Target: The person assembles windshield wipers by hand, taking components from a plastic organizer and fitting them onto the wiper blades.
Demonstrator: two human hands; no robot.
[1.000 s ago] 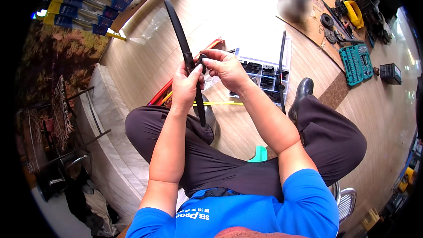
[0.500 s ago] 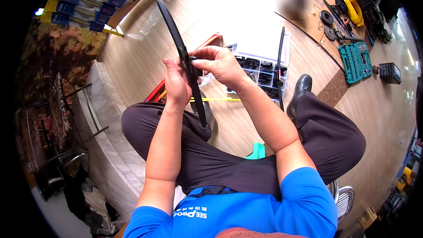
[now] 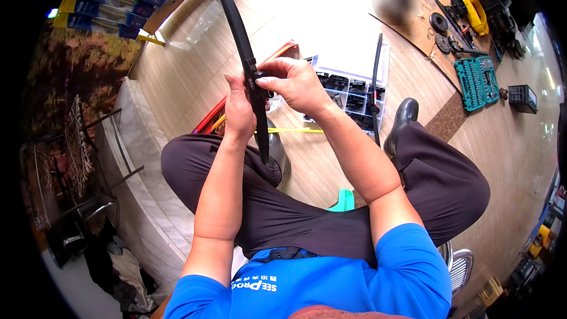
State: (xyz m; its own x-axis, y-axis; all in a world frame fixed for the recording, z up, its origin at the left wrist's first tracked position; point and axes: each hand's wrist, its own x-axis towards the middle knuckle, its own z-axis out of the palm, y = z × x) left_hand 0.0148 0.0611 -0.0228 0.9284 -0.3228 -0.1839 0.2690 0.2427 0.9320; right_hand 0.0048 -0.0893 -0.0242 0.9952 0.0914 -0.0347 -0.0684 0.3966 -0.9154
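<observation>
A black wiper blade (image 3: 236,26) slants up and away between my hands, its near end above my left knee. Around its middle, from the left, my left hand (image 3: 240,108) is closed on it, with the thumb up along the side. My right hand (image 3: 293,85) pinches a small black connector (image 3: 260,80) at the blade's middle with thumb and forefinger; the fingers partly hide it. Beyond my right hand lies a clear compartment box (image 3: 348,91) with small black parts inside. A second wiper blade (image 3: 376,77) rests across the box's right side.
Red and yellow packaging (image 3: 215,119) lies on the floor by my left leg. At the right are a teal socket set case (image 3: 475,85), a black box (image 3: 522,98) and a board (image 3: 407,35) with loose parts. Packaged blades (image 3: 100,9) hang at upper left.
The wiper blade has shifted slightly away from me and turned a little, so its far end sits higher. Both hands keep their hold at its middle.
</observation>
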